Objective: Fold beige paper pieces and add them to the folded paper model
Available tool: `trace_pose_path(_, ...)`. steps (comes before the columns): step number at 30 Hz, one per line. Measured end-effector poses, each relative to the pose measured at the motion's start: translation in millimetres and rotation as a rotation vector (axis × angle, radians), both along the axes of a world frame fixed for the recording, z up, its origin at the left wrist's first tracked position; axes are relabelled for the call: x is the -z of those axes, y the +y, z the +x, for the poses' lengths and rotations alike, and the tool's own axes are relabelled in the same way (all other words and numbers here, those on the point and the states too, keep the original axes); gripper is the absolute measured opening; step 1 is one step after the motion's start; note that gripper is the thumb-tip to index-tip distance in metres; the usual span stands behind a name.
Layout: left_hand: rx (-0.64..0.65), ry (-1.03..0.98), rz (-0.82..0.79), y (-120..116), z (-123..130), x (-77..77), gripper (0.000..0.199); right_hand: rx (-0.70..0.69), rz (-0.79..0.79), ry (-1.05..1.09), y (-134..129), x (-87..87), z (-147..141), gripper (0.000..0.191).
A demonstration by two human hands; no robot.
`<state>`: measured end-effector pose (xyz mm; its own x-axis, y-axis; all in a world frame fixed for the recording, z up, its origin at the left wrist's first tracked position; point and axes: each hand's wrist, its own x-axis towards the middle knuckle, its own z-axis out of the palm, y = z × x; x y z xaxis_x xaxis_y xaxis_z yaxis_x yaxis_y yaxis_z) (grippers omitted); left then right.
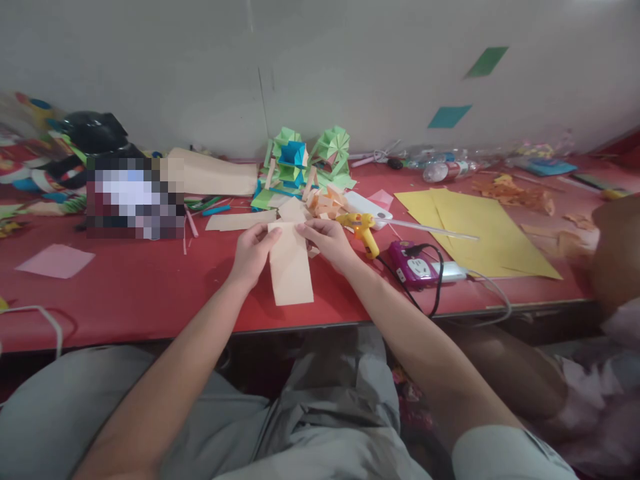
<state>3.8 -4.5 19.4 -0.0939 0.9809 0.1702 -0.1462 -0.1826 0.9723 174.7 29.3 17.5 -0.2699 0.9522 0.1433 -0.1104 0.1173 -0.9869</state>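
Note:
A cream strip of paper hangs toward me over the red table, pinched along its far edge by both hands. My left hand grips the upper left corner between thumb and fingers. At the upper right corner, my right hand closes on the paper the same way. Just right of that hand lies a yellow glue gun with a clear glue stick in its back. Beyond the hands are folded green paper fans, a blue folded paper piece and orange paper scraps.
A purple power strip with black and white cords sits near the front edge of the red table. Yellow sheets lie to the right, a pink sheet to the left. Plastic bottles lie by the wall. Another person's arm rests at far right.

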Motion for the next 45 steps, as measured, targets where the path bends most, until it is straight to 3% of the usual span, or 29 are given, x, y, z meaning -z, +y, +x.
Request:
trace_pose_path(24, 0.001, 0.008, -0.017, 1.0, -2.2, 1.3, 0.030, -0.011, 0.012, -0.001, -0.3, -0.7, 0.0, 0.040)
trace_pose_path(32, -0.056, 0.016, -0.018, 1.8, -3.1, -0.6, 0.033, -0.011, 0.064, -0.030, -0.5, -0.7, 0.6, 0.042)
trace_pose_path(45, -0.066, 0.028, -0.103, 3.9, -10.4, -3.1, 0.032, -0.002, 0.094, -0.090, -1.4, -4.5, 1.5, 0.045)
